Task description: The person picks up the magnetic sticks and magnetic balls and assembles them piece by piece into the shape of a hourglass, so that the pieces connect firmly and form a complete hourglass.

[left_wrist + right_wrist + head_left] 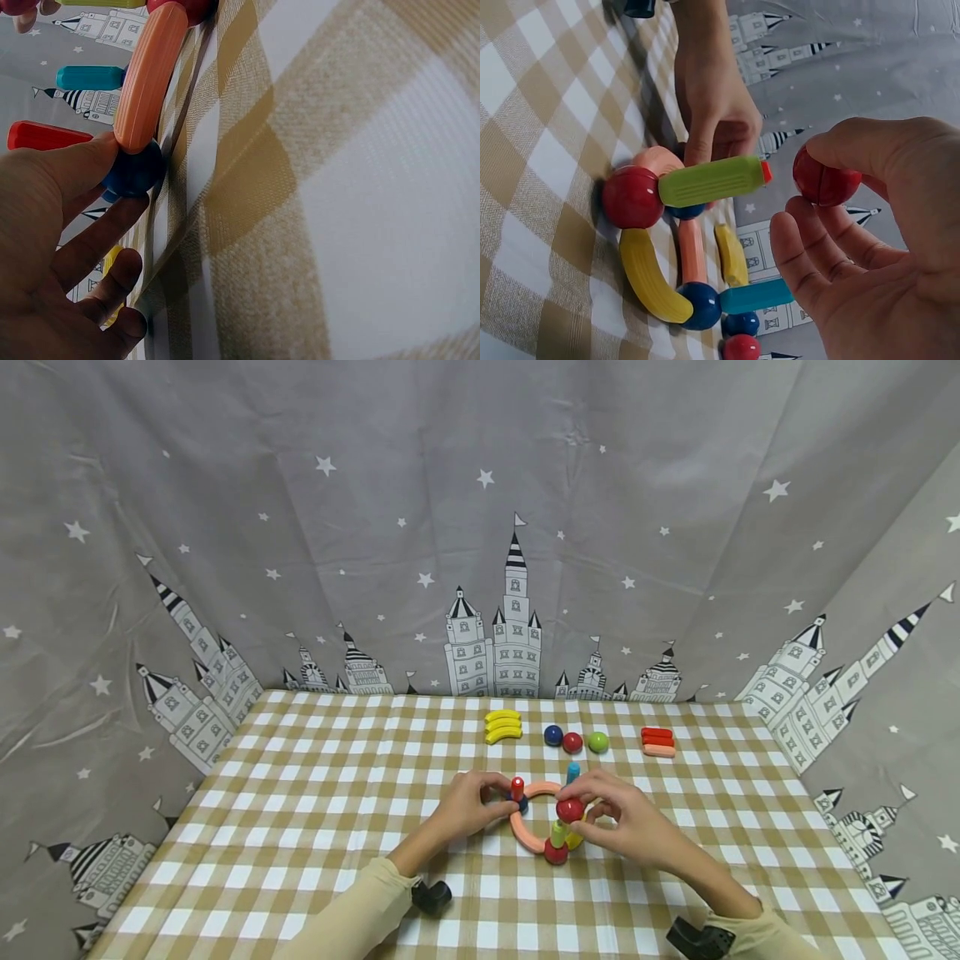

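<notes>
A ring of curved orange rods [152, 79] and a yellow curved rod [649, 277], joined by balls, lies on the checked cloth. My left hand [471, 806] pinches its left blue ball [135, 171] between thumb and fingers; a red stick [52, 136] stands on that ball. At the ring's front, a green stick [712, 181] rises from a red ball [632, 196]. Just over its red tip, my right hand [637, 822] holds another red ball [825, 178] between thumb and fingers; a gap shows in the right wrist view. A turquoise stick [754, 297] stands on another blue ball [700, 306].
Behind the ring lie yellow curved rods [502, 727], then a blue ball [553, 735], a red ball [572, 742] and a green ball [597, 742]. Farther right are red and orange rods [657, 742]. A grey castle-print curtain [360, 568] borders the table's back.
</notes>
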{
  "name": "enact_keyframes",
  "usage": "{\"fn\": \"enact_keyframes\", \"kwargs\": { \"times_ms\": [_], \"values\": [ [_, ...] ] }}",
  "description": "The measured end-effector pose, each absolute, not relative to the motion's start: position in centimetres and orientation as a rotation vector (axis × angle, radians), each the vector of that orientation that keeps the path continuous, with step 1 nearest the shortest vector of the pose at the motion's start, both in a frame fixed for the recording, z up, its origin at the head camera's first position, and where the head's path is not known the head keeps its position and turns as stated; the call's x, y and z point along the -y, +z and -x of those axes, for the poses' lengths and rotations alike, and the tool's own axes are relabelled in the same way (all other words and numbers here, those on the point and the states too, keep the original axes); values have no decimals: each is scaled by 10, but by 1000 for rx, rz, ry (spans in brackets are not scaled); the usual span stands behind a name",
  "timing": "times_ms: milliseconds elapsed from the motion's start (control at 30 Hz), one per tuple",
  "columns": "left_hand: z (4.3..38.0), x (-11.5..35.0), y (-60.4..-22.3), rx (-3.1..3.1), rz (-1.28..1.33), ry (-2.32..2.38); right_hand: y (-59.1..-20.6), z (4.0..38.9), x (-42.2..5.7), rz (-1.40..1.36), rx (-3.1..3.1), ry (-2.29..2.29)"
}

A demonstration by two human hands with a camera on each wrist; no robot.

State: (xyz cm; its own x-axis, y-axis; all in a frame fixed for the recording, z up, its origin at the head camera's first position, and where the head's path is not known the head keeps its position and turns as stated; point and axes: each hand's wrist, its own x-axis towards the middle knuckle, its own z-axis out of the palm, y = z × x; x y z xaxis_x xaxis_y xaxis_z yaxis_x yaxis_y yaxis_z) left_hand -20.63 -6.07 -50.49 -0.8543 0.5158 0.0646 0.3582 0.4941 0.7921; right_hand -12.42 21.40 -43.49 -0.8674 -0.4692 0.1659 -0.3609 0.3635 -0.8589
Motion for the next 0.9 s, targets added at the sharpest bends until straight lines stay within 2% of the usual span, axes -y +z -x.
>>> {"fn": "enact_keyframes", "kwargs": {
  "times_ms": [633,900],
  "values": [
    [206,61,-505,-2561,-783,1301,-451,120,-206,756,-2528,-1543],
    [207,61,-508,-2577,-800,1294,-468,115,-204,581,-2450,-1725]
  ]
}}
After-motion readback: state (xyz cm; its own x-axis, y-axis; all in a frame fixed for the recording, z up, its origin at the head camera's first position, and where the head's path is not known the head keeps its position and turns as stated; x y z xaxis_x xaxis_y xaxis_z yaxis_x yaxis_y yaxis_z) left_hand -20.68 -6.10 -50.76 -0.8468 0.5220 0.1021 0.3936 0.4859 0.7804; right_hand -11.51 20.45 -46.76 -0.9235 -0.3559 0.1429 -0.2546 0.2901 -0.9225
